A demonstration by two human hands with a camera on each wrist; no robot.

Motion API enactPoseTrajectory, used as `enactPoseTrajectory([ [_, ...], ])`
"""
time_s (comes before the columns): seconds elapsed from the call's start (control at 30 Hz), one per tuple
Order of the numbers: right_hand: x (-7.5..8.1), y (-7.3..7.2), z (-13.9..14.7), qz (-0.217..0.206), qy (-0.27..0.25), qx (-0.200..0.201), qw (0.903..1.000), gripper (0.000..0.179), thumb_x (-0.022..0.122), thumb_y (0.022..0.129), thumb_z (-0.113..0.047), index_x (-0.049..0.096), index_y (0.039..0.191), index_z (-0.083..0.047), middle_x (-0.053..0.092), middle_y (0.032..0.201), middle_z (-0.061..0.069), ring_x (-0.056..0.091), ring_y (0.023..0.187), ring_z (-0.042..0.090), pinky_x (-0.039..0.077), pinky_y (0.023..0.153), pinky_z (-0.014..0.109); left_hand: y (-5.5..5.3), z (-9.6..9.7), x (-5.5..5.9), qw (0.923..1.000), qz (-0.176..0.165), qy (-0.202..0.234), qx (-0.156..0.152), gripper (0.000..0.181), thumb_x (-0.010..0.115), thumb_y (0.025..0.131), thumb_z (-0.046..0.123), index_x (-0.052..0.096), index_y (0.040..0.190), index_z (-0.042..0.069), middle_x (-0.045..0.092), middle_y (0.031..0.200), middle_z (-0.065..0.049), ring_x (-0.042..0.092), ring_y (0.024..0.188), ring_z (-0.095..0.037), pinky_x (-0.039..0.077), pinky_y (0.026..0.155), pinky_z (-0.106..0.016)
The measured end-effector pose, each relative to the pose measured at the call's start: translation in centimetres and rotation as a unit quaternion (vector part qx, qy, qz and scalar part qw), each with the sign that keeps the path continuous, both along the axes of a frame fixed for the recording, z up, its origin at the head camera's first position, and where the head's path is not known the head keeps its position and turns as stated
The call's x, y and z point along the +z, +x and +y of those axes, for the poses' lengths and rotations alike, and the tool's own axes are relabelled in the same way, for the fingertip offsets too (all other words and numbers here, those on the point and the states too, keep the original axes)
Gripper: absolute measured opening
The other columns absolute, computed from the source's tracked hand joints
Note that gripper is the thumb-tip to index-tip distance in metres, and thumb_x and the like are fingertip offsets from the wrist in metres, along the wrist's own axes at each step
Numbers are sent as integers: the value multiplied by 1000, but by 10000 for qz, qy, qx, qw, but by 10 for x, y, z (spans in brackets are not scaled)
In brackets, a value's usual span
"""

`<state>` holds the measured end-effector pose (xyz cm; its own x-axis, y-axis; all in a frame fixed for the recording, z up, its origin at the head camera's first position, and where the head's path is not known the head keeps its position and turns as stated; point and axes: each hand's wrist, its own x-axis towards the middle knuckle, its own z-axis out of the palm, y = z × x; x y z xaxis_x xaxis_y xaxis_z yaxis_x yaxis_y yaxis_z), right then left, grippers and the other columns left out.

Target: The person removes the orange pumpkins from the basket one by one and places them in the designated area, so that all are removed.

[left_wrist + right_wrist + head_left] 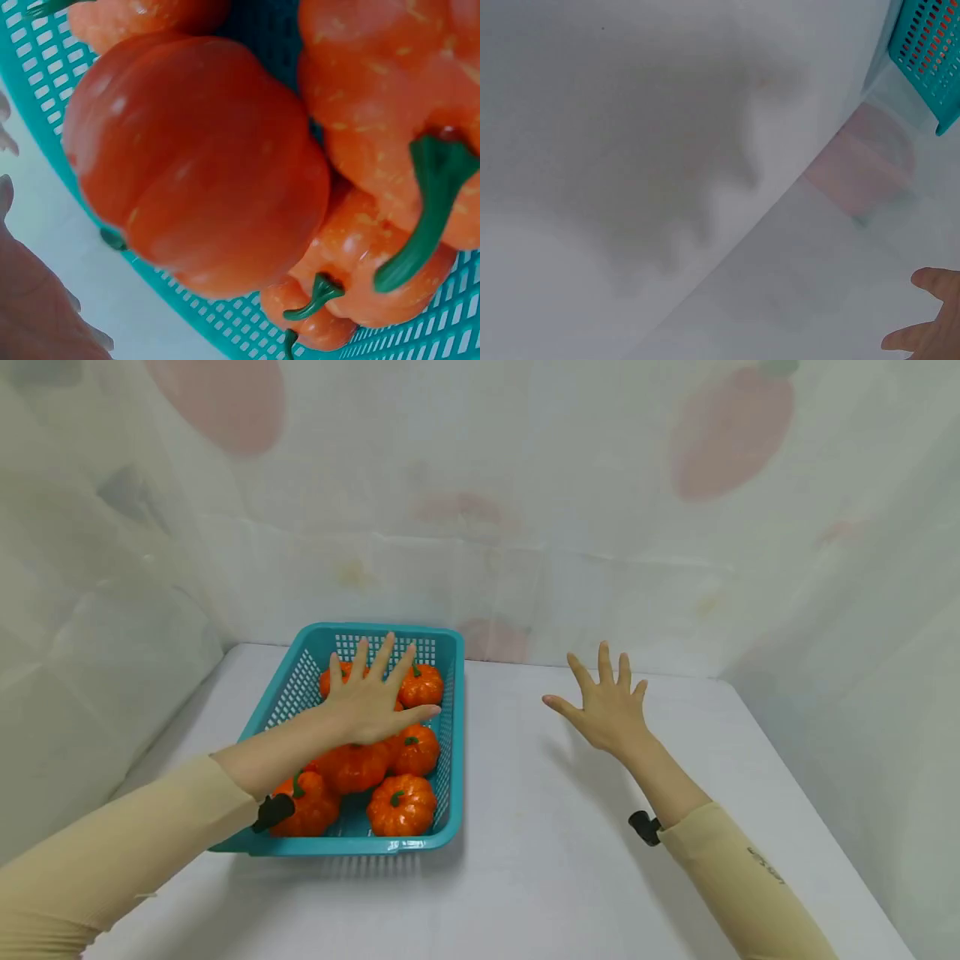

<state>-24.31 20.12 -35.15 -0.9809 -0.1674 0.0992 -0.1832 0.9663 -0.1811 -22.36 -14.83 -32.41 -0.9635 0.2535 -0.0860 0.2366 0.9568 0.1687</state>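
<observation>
My left hand (365, 702) is spread wide, palm down, over a teal plastic basket (455, 735) and holds nothing. Inside the basket lie several small orange pumpkins with green stems, among them one pumpkin (402, 805) at the near right corner and another (422, 685) at the far right. From the left wrist view a large pumpkin (195, 165) fills the middle, with a curved-stem pumpkin (390, 97) beside it. Some pumpkins are partly hidden under my left hand and forearm. My right hand (611, 714) hovers above the white table with fingers fanned out, right of the basket, gripping nothing.
The white tabletop (525, 827) stretches right of the basket and in front of it. Pale curtain-like sheets with faded fruit prints (731, 431) rise behind the table and on both sides. Each wrist carries a small black camera mount (645, 827).
</observation>
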Motion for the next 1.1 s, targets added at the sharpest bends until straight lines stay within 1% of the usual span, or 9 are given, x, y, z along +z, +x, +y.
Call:
enactPoseTrajectory([
  [0.13, 3, -2, -3, 93, -19, 81, 9999, 90, 38, 89, -79, 18, 159, -27, -4, 166, 23, -1, 151, 55, 10, 108, 82, 1, -5, 10, 10000, 90, 30, 14, 105, 27, 85, 86, -8, 160, 22, -17, 166, -14, -13, 150, -53, -10, 110, -80],
  [0.27, 8, -3, -10, 196, -223, 238, 9993, 89, 42, 89, -76, 23, 158, -24, 3, 166, 24, 5, 150, 55, 14, 109, 81, 5, -22, 31, 9996, 163, 198, 128, 103, 27, 87, 84, -8, 160, 20, -16, 166, -17, -11, 148, -57, -6, 108, -82],
  [0.4, 12, -1, -20, 277, -563, 447, 9970, 88, 47, 89, -74, 29, 156, -20, 11, 165, 23, 12, 150, 52, 22, 110, 77, 9, -56, 52, 9982, 87, 457, 374, 100, 28, 91, 79, -8, 159, 15, -15, 164, -24, -7, 145, -63, -1, 105, -85],
  [0.53, 16, 7, -34, 198, -1087, 674, 9916, 86, 52, 90, -69, 32, 154, -15, 14, 164, 22, 18, 149, 49, 29, 111, 72, 4, -103, 59, 9956, -137, 802, 475, 99, 31, 95, 71, -12, 157, 5, -11, 161, -33, -2, 143, -64, 4, 107, -83],
  [0.67, 19, 17, -51, 37, -1762, 965, 9796, 80, 59, 92, -59, 37, 151, -11, 19, 163, 21, 23, 148, 47, 32, 113, 67, -4, -144, 52, 9868, -646, 1409, 470, 99, 35, 98, 63, -18, 154, -1, -11, 159, -36, 1, 145, -61, 8, 109, -80],
  [0.77, 20, 23, -66, -32, -2076, 1220, 9706, 75, 62, 92, -54, 41, 148, -10, 27, 161, 18, 29, 147, 41, 32, 115, 63, -6, -165, 41, 9732, -1282, 1847, 490, 98, 33, 101, 59, -27, 151, 0, -15, 157, -37, 12, 142, -63, 23, 109, -75],
  [0.87, 20, 27, -82, -168, -2362, 1579, 9586, 71, 65, 91, -50, 44, 146, -11, 35, 157, 12, 37, 144, 34, 38, 114, 55, -8, -180, 27, 9587, -1733, 2198, 503, 93, 31, 103, 56, -27, 151, 1, -2, 157, -41, 31, 136, -61, 45, 101, -63],
  [1.0, 20, 33, -105, -626, -2995, 2110, 9284, 68, 70, 90, -42, 45, 145, -11, 42, 152, 7, 45, 139, 29, 46, 109, 49, -10, -190, 9, 9385, -2040, 2748, 453, 83, 35, 105, 48, -15, 156, 5, 26, 152, -40, 51, 127, -53, 56, 92, -53],
  [1.1, 20, 36, -124, -1073, -3334, 2315, 9076, 69, 72, 88, -40, 44, 145, -14, 43, 151, 4, 48, 136, 26, 48, 109, 46, -12, -193, 0, 9269, -2173, 3039, 358, 80, 43, 104, 38, -8, 159, 9, 33, 150, -38, 55, 124, -45, 55, 93, -54],
])
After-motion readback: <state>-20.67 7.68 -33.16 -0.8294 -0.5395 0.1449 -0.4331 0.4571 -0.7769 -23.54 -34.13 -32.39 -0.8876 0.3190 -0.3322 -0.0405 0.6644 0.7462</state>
